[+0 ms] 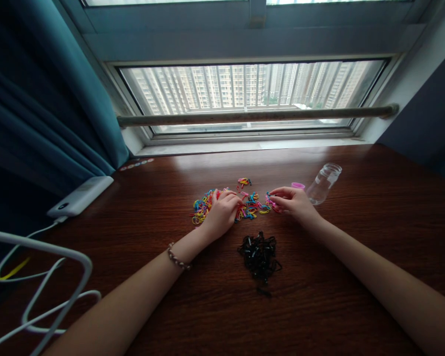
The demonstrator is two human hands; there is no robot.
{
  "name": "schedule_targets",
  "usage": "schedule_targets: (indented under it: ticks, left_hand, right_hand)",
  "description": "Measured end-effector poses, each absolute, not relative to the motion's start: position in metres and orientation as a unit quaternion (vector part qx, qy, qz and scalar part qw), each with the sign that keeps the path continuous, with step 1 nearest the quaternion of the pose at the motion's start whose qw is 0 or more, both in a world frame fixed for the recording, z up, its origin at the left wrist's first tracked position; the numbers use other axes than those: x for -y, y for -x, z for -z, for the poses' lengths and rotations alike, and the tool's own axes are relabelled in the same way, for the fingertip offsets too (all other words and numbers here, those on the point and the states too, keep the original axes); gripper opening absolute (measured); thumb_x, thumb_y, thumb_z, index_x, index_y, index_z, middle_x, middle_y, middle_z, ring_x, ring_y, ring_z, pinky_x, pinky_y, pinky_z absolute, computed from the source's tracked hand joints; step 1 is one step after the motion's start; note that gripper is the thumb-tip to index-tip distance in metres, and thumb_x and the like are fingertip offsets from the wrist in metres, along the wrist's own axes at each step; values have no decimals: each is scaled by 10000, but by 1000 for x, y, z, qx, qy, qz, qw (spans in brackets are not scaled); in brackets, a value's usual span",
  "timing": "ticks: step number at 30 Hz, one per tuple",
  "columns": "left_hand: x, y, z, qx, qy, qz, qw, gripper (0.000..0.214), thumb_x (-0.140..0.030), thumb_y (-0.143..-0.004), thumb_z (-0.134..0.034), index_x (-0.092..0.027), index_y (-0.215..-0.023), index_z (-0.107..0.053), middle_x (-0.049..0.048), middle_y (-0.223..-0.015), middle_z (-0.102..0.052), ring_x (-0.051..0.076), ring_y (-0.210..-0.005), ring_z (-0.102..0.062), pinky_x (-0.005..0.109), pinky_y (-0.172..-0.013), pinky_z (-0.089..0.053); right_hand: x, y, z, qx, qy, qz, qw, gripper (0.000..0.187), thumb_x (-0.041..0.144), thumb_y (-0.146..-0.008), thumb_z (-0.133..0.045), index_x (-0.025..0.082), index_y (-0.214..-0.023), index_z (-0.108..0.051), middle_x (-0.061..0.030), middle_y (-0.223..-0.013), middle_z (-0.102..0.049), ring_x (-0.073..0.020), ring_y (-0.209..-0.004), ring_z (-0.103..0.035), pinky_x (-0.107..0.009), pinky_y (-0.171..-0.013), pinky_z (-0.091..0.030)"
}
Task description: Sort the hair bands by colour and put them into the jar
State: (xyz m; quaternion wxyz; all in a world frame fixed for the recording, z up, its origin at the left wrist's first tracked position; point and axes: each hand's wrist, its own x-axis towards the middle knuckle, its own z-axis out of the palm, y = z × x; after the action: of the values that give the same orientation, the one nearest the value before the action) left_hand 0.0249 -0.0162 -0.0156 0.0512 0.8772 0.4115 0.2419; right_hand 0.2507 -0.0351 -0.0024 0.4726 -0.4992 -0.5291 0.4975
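Left hand: the left hand [222, 210] lies palm down over the larger part of the coloured bands [200, 210], fingers curled into them; whether it grips any is hidden beneath the knuckles; the low, covering pose probably keeps loose pieces from scattering
Right hand: the right hand [270, 197] has thumb and forefinger brought close, a narrow pinch at the right end of the bands; blue and pink ones show at the fingertips, but I cannot tell whether one is held; so fine a pinch suits such thin loops
Coloured bands: under the left hand and across the gap to the right fingertips, within easy reach of both; a small cluster [244, 182] lies just beyond the gap
Black bands: the black heap [260, 254] sits nearer the wearer than either grip, apart from the colours, perhaps so the two lots stay unmixed
Jar: the clear jar [321, 188] stands just beyond the right hand, outside its working side; a pink ring [298, 186], possibly its lid, lies between them, seemingly set out of the fingers' way
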Motion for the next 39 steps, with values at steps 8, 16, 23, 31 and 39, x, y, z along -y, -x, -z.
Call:
schedule_targets:
  ticks: [8,16,23,31,39]
  left_hand:
    - [13,-22,17,-414,-876,-241,53,187,-200,-829,-461,-246,-923,-616,22,-918,-629,204,-971,-486,516,-969,-197]
    - [13,-23,16,-424,-866,-259,63,129,-209,-808,-502,-202,-777,-627,30,-894,-637,208,-995,-493,488,-961,-228]
    - [13,-21,14,-440,-845,-299,56,60,-224,-771,-561,-208,-751,-615,10,-875,-658,198,-981,-533,506,-1014,-167]
    - [20,-25,5,-423,-831,-356,64,122,-259,-778,-564,-216,-885,-605,9,-850,-665,178,-901,-571,444,-1005,-258]
    - [20,-25,3,-434,-824,-358,74,121,-302,-736,-621,-201,-803,-625,20,-791,-652,195,-822,-555,375,-852,-393]
  right_hand:
    - [37,-250,-1,545,494,-479,480,306,401,-612,-701,119,-713,-640,1,-515,-565,-71,-419,-470,-189,-375,-369]
    - [68,-226,-17,667,354,-613,234,296,374,-589,-721,121,-736,-674,19,-516,-555,-65,-385,-477,-162,-330,-343]
    - [62,-229,-6,704,387,-515,298,289,398,-700,-637,134,-812,-672,-17,-588,-615,-108,-465,-550,-202,-412,-433]
    - [45,-241,14,858,385,-131,314,289,167,-843,-457,263,-1066,-614,-41,-1072,-633,-209,-993,-498,-407,-878,-419]
    - [43,-239,28,854,426,-97,282,326,165,-857,-412,239,-1128,-576,-54,-1164,-576,-238,-1055,-415,-453,-906,-373]
